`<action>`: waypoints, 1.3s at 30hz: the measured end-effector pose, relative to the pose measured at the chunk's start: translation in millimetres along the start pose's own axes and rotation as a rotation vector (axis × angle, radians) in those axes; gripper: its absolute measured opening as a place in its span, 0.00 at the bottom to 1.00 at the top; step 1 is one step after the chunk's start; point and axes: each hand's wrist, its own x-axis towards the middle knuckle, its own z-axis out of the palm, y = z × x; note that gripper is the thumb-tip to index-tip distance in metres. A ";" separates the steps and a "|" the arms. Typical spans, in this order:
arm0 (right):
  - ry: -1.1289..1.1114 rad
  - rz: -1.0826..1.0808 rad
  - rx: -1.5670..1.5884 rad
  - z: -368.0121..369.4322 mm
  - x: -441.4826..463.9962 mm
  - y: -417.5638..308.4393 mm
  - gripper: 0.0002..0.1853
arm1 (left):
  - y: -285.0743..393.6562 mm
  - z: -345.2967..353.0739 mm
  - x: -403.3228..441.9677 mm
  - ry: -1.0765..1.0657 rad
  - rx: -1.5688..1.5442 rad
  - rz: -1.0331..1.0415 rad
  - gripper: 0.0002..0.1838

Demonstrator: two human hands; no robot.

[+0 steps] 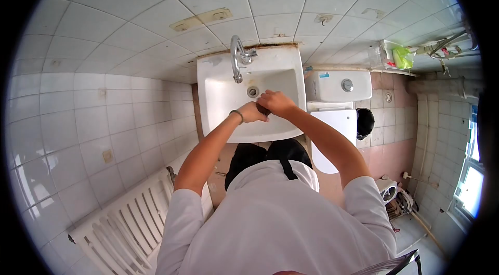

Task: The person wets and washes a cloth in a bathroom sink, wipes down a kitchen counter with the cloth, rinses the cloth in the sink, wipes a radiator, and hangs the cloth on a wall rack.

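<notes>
Both my hands meet over the front part of a white sink (213, 103). A small dark brown object (263, 109) sits between them; its kind I cannot make out. My left hand (251, 113), with a dark band on its wrist, is closed around the object from the left. My right hand (275, 102) is closed over its upper right side, with bent fingers partly hiding it. Just behind the hands is the sink drain (253, 92). A curved chrome faucet (236, 62) rises at the sink's back edge, and no water stream shows from it.
Right of the sink stands a white toilet (332, 132) with its lid down and a tank (332, 86) behind. A black bin (365, 123) is beside it. A white slatted rack (125, 228) lies at lower left. Tiled walls surround the sink; a window (470, 171) is far right.
</notes>
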 end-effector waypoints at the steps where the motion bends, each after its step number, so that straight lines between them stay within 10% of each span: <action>1: -0.003 0.028 -0.017 0.5 2.3 -0.8 0.12 | -0.7 2.8 2.5 0.086 0.106 0.023 0.23; 11: -0.498 0.376 0.057 -3.2 46.8 -22.9 0.08 | 5.3 -0.6 -15.6 0.414 0.531 -0.066 0.09; 27: -0.357 0.576 0.356 49.4 79.6 -27.8 0.13 | -70.1 -24.2 7.8 0.610 0.626 0.209 0.04; 32: 0.048 0.317 -0.014 30.9 77.6 -42.6 0.29 | -98.3 -29.7 -3.2 0.582 0.220 0.016 0.22; 36: 0.153 0.621 0.754 45.7 91.1 -45.3 0.28 | -113.5 -44.3 -28.9 0.555 -0.236 0.118 0.51; 39: 0.366 0.393 0.529 64.1 96.6 -41.9 0.23 | -135.8 -46.0 -32.1 0.828 0.024 0.334 0.48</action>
